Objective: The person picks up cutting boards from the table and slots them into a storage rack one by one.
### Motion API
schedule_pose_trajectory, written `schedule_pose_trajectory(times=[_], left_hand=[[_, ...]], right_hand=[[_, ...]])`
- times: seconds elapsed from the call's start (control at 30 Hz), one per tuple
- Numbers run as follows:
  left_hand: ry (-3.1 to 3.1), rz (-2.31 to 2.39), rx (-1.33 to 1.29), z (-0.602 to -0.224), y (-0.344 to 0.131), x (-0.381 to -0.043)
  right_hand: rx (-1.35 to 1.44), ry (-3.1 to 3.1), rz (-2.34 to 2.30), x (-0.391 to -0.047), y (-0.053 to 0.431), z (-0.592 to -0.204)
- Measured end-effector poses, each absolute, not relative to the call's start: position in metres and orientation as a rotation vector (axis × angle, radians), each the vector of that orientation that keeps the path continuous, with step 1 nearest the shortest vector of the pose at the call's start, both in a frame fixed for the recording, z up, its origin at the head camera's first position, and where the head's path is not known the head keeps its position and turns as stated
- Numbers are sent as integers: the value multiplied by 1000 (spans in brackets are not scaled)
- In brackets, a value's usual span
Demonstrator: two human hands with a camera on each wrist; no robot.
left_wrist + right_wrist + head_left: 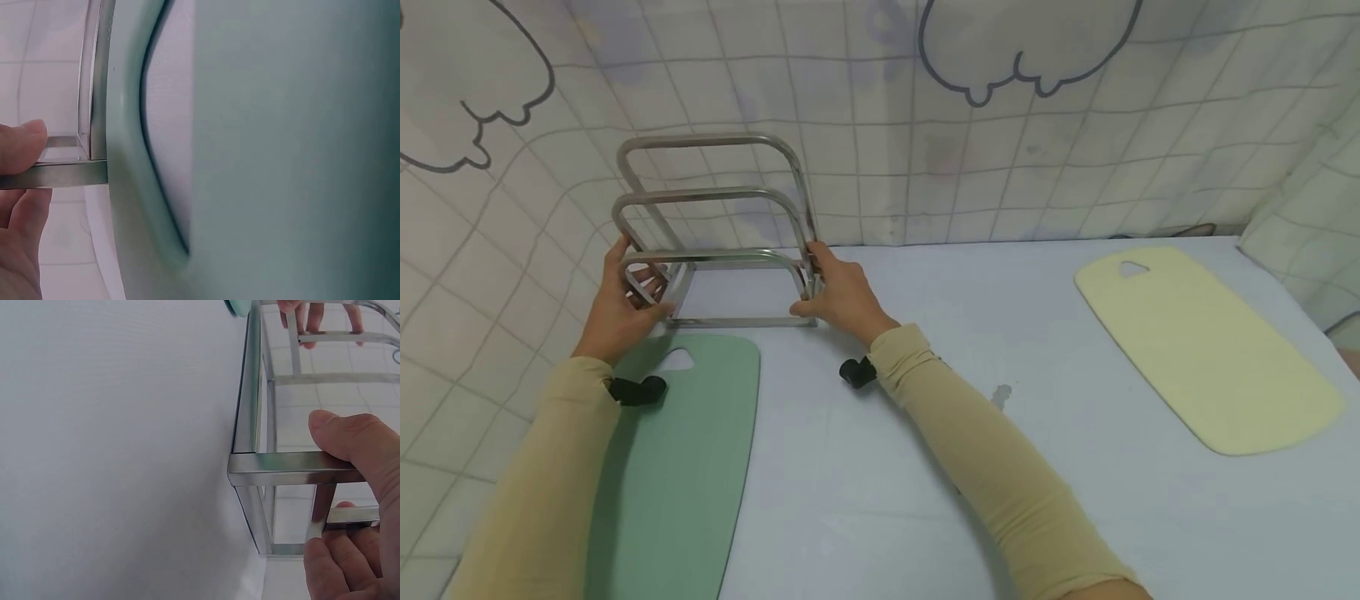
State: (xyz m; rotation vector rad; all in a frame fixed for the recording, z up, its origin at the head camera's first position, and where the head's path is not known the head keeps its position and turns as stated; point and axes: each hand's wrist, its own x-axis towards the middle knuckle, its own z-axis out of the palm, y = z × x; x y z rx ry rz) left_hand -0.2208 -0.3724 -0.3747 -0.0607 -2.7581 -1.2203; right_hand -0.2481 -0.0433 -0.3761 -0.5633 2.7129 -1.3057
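A silver metal rack (730,322) with three upright loops stands at the back left of the table, by the curtain. My left hand (617,304) grips its left side; in the left wrist view the thumb (25,145) lies over a flat metal bar and fingers show below it. On the rack's right side my right hand (846,296) holds on, thumb over the front bar and fingers curled under a lower bar in the right wrist view. Just in front of the rack lies a green cutting board (692,467) with a handle hole, partly under my left forearm.
A pale yellow cutting board (1210,358) lies at the right of the white table (910,500). A white checked curtain (880,167) with cloud drawings hangs along the back and left. A dark cord (1195,229) shows at the back edge.
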Motion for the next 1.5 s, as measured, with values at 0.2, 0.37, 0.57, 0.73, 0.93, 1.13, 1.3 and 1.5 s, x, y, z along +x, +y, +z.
schedule_pose_trajectory(times=[0.2, 0.37, 0.57, 0.73, 0.93, 1.13, 1.3, 1.5], left_hand=[[-2778, -1189, -45, -375, -374, -220], [-2793, -1189, -42, -375, -373, -221], [-2790, -1205, -53, -374, -373, -222], [-2775, -1246, -53, -376, -371, -221], [-2751, -1271, -69, -375, -370, -221], [-2748, -1285, -59, -374, -369, -222], [-2743, -1290, -60, -374, -368, -222], [-2746, -1272, -52, -377, -368, -222]], right_hand=[[-588, 2718, -1295, -248, -43, -376], [-571, 2723, -1278, -248, -43, -375], [-556, 2725, -1272, -248, -42, -375], [-553, 2717, -1285, -248, -41, -377], [-540, 2697, -1315, -247, -39, -378], [-558, 2689, -1335, -246, -37, -375], [-556, 2687, -1348, -247, -36, -376], [-568, 2694, -1341, -247, -35, -378]])
